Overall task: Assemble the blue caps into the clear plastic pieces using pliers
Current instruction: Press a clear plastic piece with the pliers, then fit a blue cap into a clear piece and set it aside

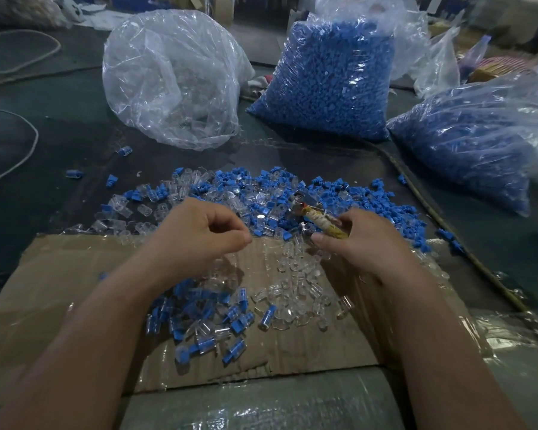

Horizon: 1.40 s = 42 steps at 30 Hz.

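Now the right hand [364, 240] grips the pliers [323, 221], slanting away-left from its palm toward the caps [280, 181]; the left hand [205, 234], fingertips pinched, contents unclear, lies further left.

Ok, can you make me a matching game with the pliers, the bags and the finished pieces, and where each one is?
Things:
1. pliers
2. upright bag of blue caps
3. big clear bag
4. assembled pieces

Places:
A. on the cardboard, close to the person
B. in the right hand
C. at the back, left
D. at the back, middle

Pairs: 1-B, 2-D, 3-C, 4-A
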Each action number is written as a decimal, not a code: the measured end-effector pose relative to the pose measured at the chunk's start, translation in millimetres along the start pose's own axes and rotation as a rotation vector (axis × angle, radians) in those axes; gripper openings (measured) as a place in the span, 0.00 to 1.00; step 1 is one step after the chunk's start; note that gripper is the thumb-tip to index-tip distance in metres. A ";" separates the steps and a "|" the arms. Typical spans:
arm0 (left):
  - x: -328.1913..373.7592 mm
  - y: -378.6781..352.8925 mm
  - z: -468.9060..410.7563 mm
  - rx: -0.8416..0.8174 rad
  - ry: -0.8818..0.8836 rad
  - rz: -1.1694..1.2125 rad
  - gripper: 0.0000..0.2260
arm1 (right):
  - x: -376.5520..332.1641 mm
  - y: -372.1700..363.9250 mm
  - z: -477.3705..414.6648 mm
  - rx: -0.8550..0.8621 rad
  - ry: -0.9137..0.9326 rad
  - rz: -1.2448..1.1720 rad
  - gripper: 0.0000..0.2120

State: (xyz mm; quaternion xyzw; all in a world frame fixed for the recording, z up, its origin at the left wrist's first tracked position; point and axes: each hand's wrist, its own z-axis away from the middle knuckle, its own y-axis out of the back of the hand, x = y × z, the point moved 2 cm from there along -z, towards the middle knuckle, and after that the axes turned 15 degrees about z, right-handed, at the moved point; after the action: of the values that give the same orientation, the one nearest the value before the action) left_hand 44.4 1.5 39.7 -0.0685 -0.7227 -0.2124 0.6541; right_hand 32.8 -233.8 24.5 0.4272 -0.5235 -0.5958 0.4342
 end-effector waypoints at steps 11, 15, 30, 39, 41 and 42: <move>-2.3 -0.6 -2.3 0.098 -0.031 0.002 0.07 | 6.1 1.4 -1.0 -0.121 -0.060 -0.034 0.27; -2.5 -1.7 -2.2 0.099 -0.031 -0.015 0.06 | -0.8 6.7 3.4 0.092 0.029 -0.076 0.26; 0.0 -5.0 -0.9 0.065 -0.034 -0.029 0.05 | -56.0 -13.8 5.2 0.134 0.333 0.096 0.09; -2.1 -5.5 -1.3 0.053 -0.039 -0.024 0.05 | -58.3 -12.5 5.0 0.172 0.320 0.078 0.09; -2.4 -5.6 -1.2 0.053 -0.039 -0.027 0.05 | -58.5 -12.7 5.4 0.173 0.320 0.076 0.09; -2.6 -5.6 -1.3 0.052 -0.038 -0.028 0.05 | -58.5 -12.7 5.6 0.169 0.322 0.076 0.08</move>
State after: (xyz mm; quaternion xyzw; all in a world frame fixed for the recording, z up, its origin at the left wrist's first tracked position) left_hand 43.8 -3.6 36.1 -0.0452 -0.7413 -0.2013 0.6387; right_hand 41.6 -175.0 15.5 0.5320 -0.5114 -0.4568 0.4969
